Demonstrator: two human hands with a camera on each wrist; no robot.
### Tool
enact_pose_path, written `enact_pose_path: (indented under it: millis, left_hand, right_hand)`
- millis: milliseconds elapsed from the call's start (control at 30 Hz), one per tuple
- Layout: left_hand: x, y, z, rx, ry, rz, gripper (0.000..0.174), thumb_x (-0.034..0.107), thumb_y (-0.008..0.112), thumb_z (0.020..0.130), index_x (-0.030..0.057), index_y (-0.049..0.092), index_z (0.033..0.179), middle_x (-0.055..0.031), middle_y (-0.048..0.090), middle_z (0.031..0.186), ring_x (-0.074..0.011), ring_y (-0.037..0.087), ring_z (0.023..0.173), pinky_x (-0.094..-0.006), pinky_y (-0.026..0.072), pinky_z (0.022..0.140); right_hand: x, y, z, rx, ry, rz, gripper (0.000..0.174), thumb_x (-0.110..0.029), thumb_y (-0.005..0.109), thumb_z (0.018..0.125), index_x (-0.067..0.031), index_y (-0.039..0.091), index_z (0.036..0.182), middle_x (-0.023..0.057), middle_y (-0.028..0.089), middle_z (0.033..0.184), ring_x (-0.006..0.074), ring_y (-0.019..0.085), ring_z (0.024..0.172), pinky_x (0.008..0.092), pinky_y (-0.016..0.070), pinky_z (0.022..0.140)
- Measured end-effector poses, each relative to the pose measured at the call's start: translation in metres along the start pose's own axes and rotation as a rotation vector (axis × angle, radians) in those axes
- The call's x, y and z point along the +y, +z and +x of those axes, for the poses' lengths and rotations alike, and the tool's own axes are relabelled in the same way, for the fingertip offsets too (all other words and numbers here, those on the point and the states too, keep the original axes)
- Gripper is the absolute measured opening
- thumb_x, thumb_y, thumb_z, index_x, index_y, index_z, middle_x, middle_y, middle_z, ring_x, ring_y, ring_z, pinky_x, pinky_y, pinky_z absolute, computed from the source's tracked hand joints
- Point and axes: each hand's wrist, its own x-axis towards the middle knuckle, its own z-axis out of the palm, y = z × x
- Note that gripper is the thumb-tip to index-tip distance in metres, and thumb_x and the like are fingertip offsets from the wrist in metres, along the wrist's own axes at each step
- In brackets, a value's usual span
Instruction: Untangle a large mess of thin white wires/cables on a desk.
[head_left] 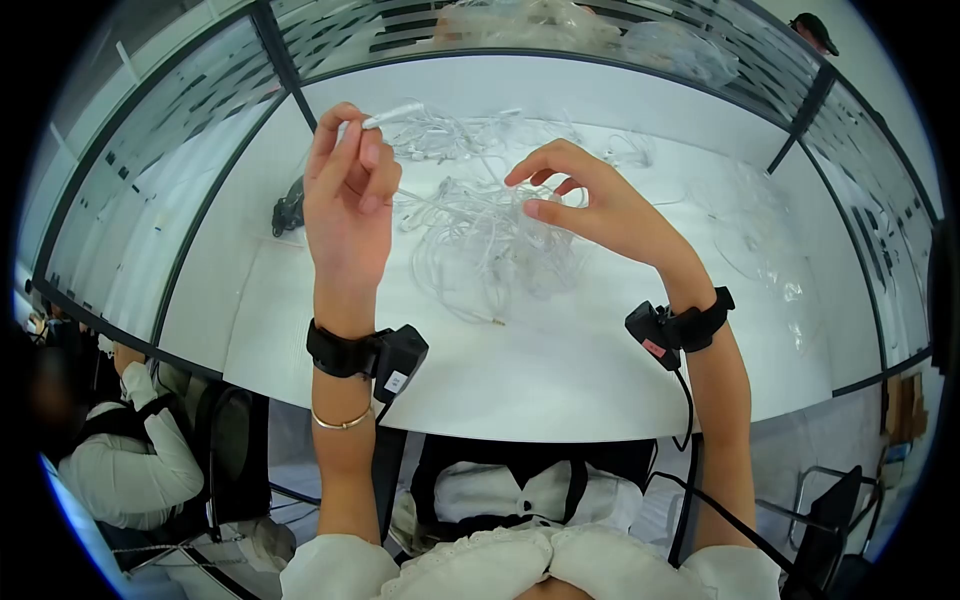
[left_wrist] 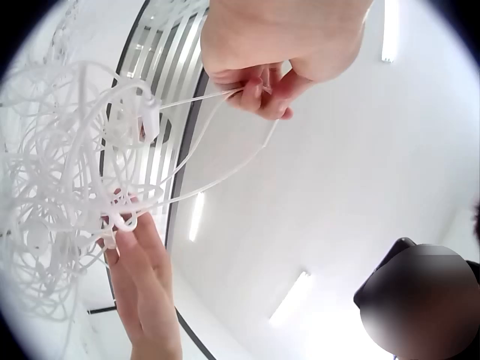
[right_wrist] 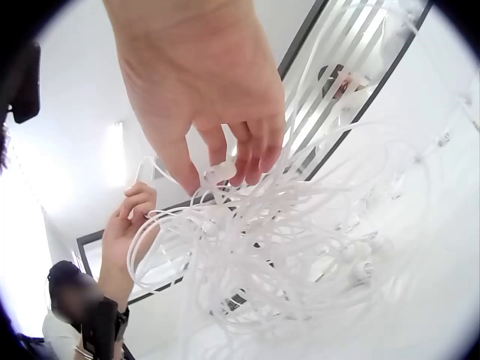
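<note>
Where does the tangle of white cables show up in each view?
Head: tangle at picture centre, on the white table.
Left wrist: tangle fills the left side.
Right wrist: tangle spreads from centre to lower right.
Shared landmark: the left hand pinching one strand.

No writing can be read anywhere. The left wrist camera (head_left: 402,355) bears a small white label (head_left: 397,381), and the right wrist camera (head_left: 652,330) a small red label (head_left: 653,348); both prints are too small to make out. The white cables (head_left: 470,250) show no legible marking.
</note>
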Motion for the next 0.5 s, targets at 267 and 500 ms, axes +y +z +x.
enact_pose_path:
  millis: [267,500]
  left_hand:
    - [-0.001,-0.018,0.008,0.252,0.013,0.291,0.015,0.011,0.050,0.098,0.0040,0.054,0.111,-0.0024,0.053,0.080,-0.0103,0.044,0.063,-0.0245,0.0361,0.061]
    - [-0.008,-0.034,0.006,0.162,-0.312,0.658,0.034,0.020,0.059,0.090,0.0033,0.055,0.119,-0.0101,0.063,0.106,-0.0122,0.056,0.076,-0.0263,0.0430,0.072]
  right_hand:
    - [-0.004,0.009,0.000,-0.023,0.208,-0.061,0.013,-0.018,0.065,0.090,-0.0053,0.068,0.094,0.0013,0.067,0.089,0.0085,0.058,0.069,0.0234,0.0453,0.062]
    - [0.000,0.000,0.011,0.211,0.169,0.087,0.014,-0.016,0.066,0.088,-0.0053,0.067,0.097,0.0005,0.064,0.081,0.0089,0.058,0.071,0.0243,0.0445,0.061]
